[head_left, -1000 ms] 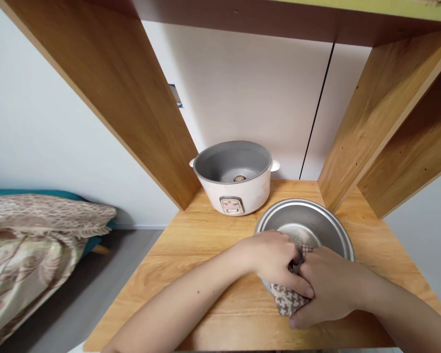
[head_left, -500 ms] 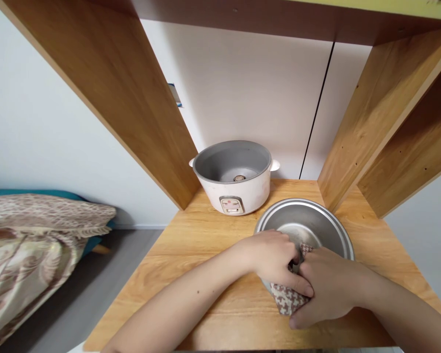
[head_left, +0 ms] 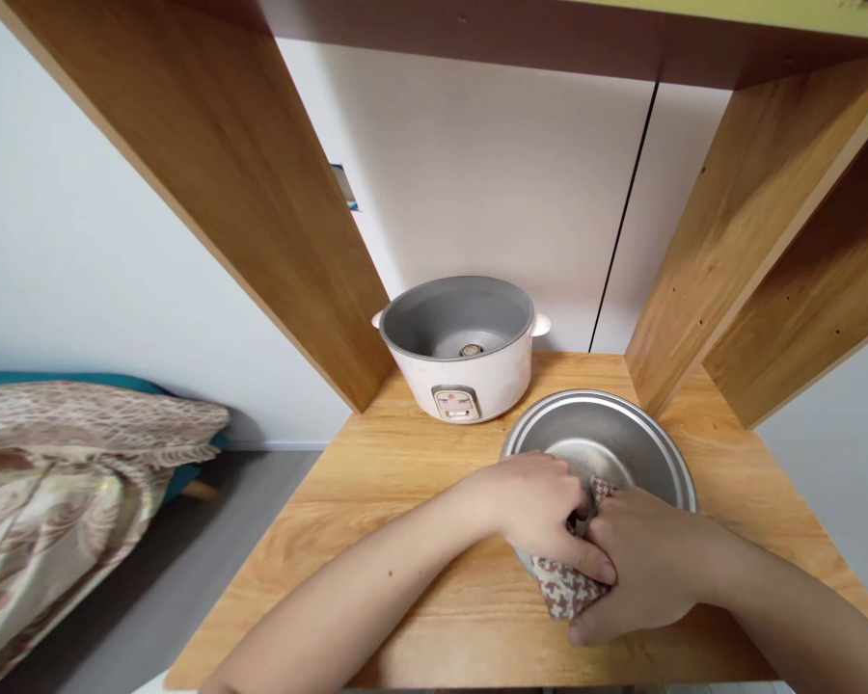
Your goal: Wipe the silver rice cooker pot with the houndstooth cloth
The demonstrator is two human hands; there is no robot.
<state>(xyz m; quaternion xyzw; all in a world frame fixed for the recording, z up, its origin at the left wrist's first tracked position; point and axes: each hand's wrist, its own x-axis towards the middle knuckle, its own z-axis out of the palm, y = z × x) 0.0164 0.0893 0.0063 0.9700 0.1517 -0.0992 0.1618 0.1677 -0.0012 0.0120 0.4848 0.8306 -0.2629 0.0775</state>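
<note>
A round metal inner pot (head_left: 676, 463) sits on the wooden surface, its inside facing up. A brown-and-white patterned cloth (head_left: 560, 588) is folded over its near rim. My left hand (head_left: 546, 506) is closed at that rim, the fingers curled inside the pot and the thumb lying across the cloth. Beside it, my right hand (head_left: 647, 559) grips the cloth, its fingers over the rim and its thumb outside. Some of the cloth and the near rim are hidden under both hands.
Behind the pot, to the left, stands a white rice cooker body (head_left: 484, 386) without lid or inner pot. Wooden uprights (head_left: 282, 202) flank the wooden tabletop (head_left: 405, 617), with a shelf above. A couch with a patterned cover (head_left: 79, 482) is at far left.
</note>
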